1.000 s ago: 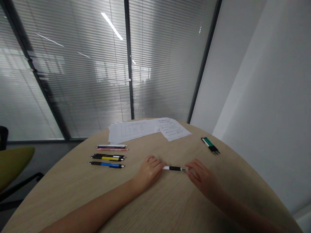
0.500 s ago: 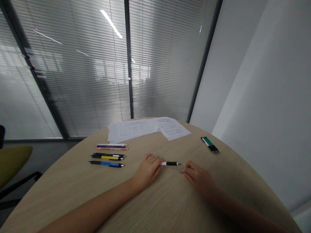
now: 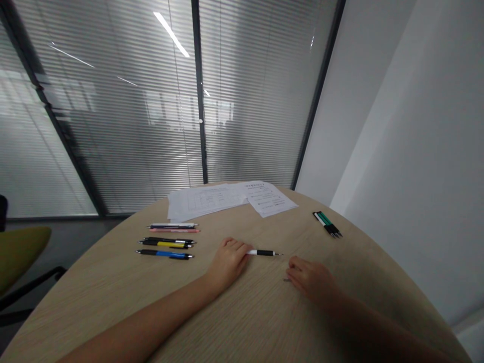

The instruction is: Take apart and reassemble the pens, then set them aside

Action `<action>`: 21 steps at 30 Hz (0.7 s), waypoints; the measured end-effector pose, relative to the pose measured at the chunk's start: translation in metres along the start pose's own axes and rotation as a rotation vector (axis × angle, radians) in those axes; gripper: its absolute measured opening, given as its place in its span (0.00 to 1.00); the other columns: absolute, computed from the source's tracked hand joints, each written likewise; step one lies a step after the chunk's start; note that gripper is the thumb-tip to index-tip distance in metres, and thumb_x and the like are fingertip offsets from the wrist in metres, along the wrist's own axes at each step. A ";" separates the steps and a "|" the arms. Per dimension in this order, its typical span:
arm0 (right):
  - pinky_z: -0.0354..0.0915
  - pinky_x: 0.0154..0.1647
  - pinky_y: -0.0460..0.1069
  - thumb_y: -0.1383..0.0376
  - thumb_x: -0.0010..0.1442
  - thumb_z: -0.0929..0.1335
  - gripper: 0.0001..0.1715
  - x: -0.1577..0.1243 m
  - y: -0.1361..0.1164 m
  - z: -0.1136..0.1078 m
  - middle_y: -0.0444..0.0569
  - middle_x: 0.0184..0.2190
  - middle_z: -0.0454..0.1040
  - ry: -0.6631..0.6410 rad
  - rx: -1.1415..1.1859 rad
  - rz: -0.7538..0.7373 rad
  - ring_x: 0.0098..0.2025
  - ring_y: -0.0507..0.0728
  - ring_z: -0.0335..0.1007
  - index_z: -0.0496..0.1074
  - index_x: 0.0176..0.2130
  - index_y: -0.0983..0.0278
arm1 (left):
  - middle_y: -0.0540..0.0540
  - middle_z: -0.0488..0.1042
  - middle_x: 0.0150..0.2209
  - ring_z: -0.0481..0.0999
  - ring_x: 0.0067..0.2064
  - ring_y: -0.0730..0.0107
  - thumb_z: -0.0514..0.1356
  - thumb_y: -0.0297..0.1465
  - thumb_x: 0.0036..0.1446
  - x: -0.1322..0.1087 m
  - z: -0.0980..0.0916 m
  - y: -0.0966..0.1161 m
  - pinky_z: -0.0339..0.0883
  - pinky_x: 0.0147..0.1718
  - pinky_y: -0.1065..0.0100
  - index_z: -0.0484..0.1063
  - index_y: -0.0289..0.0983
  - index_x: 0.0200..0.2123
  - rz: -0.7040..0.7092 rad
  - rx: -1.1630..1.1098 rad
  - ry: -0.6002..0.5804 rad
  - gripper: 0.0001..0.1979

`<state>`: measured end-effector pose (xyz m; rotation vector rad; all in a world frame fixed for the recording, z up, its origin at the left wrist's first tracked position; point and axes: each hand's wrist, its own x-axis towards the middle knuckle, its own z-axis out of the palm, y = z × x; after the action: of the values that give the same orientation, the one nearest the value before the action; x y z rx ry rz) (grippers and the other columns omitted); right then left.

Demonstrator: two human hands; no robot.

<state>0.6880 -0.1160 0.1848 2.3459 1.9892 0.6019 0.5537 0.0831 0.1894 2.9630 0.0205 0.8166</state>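
My left hand (image 3: 229, 263) is closed around the rear of a pen (image 3: 263, 252) with a white barrel and a black grip. The pen lies level, its thin metal end pointing right. Right of that end, apart from it, is my right hand (image 3: 308, 276), its fingers pinched together. From beneath these fingertips a small dark metal piece (image 3: 286, 280) sticks out to the left, too small to name surely. Part of it is hidden by the fingers.
On the left lie a blue pen (image 3: 165, 254), a yellow-and-black pen (image 3: 166, 244) and a pink pen (image 3: 174, 230) beside others. Green and white pens (image 3: 327, 224) lie at the right. Paper sheets (image 3: 212, 200) cover the far side of the round table (image 3: 234, 322).
My right hand has drawn back from the pen's tip, toward me, and the small metal piece has moved with it. My left hand keeps its hold on the pen.
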 end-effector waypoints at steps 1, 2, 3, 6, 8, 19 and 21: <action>0.56 0.21 0.43 0.73 0.52 0.64 0.07 0.000 -0.002 0.000 0.45 0.27 0.70 0.009 -0.037 -0.029 0.24 0.50 0.66 0.68 0.25 0.65 | 0.46 0.72 0.32 0.69 0.36 0.66 0.52 0.23 0.52 0.000 0.000 0.000 0.57 0.40 0.62 0.67 0.36 0.36 -0.002 0.003 -0.004 0.08; 0.56 0.21 0.44 0.75 0.52 0.63 0.08 -0.001 -0.005 0.000 0.46 0.25 0.70 0.022 -0.068 -0.057 0.24 0.50 0.66 0.68 0.25 0.65 | 0.46 0.72 0.32 0.69 0.36 0.66 0.52 0.23 0.52 0.000 0.000 0.000 0.57 0.40 0.61 0.67 0.36 0.36 -0.005 0.006 -0.006 0.08; 0.55 0.21 0.45 0.75 0.52 0.63 0.08 -0.001 -0.009 0.000 0.46 0.25 0.70 0.036 -0.091 -0.080 0.24 0.51 0.66 0.68 0.25 0.65 | 0.46 0.72 0.32 0.69 0.36 0.66 0.52 0.23 0.53 0.000 0.000 0.000 0.57 0.40 0.61 0.67 0.36 0.36 -0.007 0.008 -0.011 0.08; 0.55 0.21 0.46 0.76 0.52 0.63 0.08 -0.004 -0.022 0.000 0.47 0.26 0.71 0.076 -0.110 -0.146 0.25 0.53 0.66 0.68 0.28 0.66 | 0.46 0.72 0.32 0.69 0.36 0.67 0.52 0.23 0.53 0.001 -0.001 0.001 0.57 0.40 0.61 0.67 0.36 0.36 -0.014 0.015 -0.029 0.08; 0.55 0.21 0.46 0.76 0.52 0.63 0.08 -0.004 -0.029 0.001 0.48 0.26 0.71 0.093 -0.101 -0.170 0.25 0.53 0.66 0.68 0.30 0.65 | 0.46 0.72 0.31 0.70 0.35 0.66 0.51 0.24 0.53 0.001 -0.002 0.002 0.57 0.40 0.61 0.67 0.36 0.35 -0.016 0.020 -0.036 0.08; 0.57 0.26 0.43 0.74 0.51 0.62 0.09 -0.006 -0.006 -0.018 0.44 0.29 0.70 -0.084 0.204 -0.013 0.29 0.49 0.67 0.68 0.30 0.63 | 0.46 0.72 0.32 0.70 0.36 0.66 0.51 0.25 0.54 0.001 0.000 0.000 0.57 0.40 0.61 0.67 0.36 0.35 -0.013 0.012 -0.027 0.08; 0.57 0.26 0.42 0.72 0.51 0.63 0.06 -0.006 -0.005 -0.020 0.43 0.30 0.70 -0.113 0.231 -0.064 0.29 0.49 0.67 0.69 0.30 0.63 | 0.46 0.72 0.32 0.69 0.36 0.66 0.51 0.24 0.54 0.001 0.000 0.000 0.57 0.40 0.61 0.67 0.36 0.35 -0.014 0.020 -0.035 0.07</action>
<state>0.6770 -0.1260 0.2002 2.3646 2.1764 0.2427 0.5542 0.0831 0.1899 2.9914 0.0469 0.7671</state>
